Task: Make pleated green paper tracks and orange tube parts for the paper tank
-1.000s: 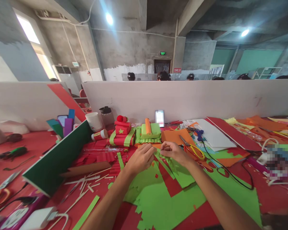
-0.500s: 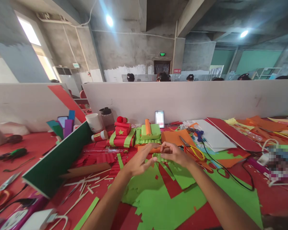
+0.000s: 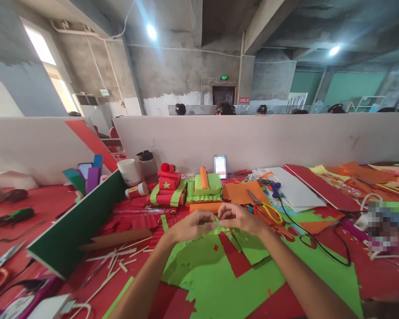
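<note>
Left hand point(image 3: 195, 225): palm down, fingers bent, thumb and fingertips pinching a green strip point(image 3: 217, 226).
Right hand point(image 3: 238, 218): close beside the left, fingers curled, tips pinching the same piece.
Between the fingertips: the green strip, its full shape partly covered by the fingers.
Green sheet point(image 3: 232, 283): under the hands and nearer than them, left edge jagged.
Orange roll point(image 3: 204, 207): just beyond the fingertips, lying crosswise.
Green model point(image 3: 211, 186): past that roll, an orange tube point(image 3: 204, 176) on top.
Red model point(image 3: 166, 184): beyond the left hand and to its left, a yellow star on its front.
Scissors point(image 3: 261, 204): right of the right hand and beyond it, blades over an orange sheet point(image 3: 241, 192).
Glue gun point(image 3: 275, 188): farther off, right of the right hand.
Dark green board point(image 3: 76, 226): well left of the left hand, standing on edge.
Phone point(image 3: 220, 166): well beyond both hands, upright.
</note>
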Available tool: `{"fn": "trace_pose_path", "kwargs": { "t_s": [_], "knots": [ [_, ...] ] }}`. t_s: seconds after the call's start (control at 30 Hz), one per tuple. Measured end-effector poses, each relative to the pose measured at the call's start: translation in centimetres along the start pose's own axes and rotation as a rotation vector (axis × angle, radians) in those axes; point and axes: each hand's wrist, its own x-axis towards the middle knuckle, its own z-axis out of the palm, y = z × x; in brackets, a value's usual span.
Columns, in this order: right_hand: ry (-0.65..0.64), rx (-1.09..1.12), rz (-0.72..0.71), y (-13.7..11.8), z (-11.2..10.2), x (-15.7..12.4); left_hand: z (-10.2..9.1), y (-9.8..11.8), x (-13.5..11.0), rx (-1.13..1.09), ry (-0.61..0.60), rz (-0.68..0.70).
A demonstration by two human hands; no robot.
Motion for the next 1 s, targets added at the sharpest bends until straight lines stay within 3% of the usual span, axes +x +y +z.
{"fn": "trace_pose_path", "kwargs": {
  "t_s": [0.13, 0.37, 0.53, 0.7, 0.87, 0.93, 1.0],
  "knots": [
    [-0.012, 0.032, 0.012, 1.0, 0.2, 0.5, -1.1, 0.4, -0.7, -0.027, -0.026, -0.048],
    [-0.08, -0.166, -0.034, 3.6, 2.0, 1.9, -2.2, 0.0, -0.9, -0.042, 0.009, -0.028],
    [-0.01, -0.471, -0.064, 4.4, 2.6, 1.9, -2.0, -1.0, -0.3, -0.012, -0.025, -0.026],
    [0.088, -0.492, -0.116, 3.4, 1.5, 1.5, -1.8, -0.8, -0.2, 0.024, -0.021, -0.024],
    [0.318, -0.546, -0.152, 2.3, -2.4, 1.1, -1.7, -1.2, 0.0, 0.086, 0.004, -0.053],
    [0.492, -0.621, -0.162, 2.1, -5.0, 0.5, -1.7, -1.5, 0.1, 0.111, 0.017, -0.054],
    [0.753, -0.748, -0.105, 2.3, -8.1, -0.5, -1.6, -1.7, 0.2, 0.127, 0.028, -0.059]
  ]
}}
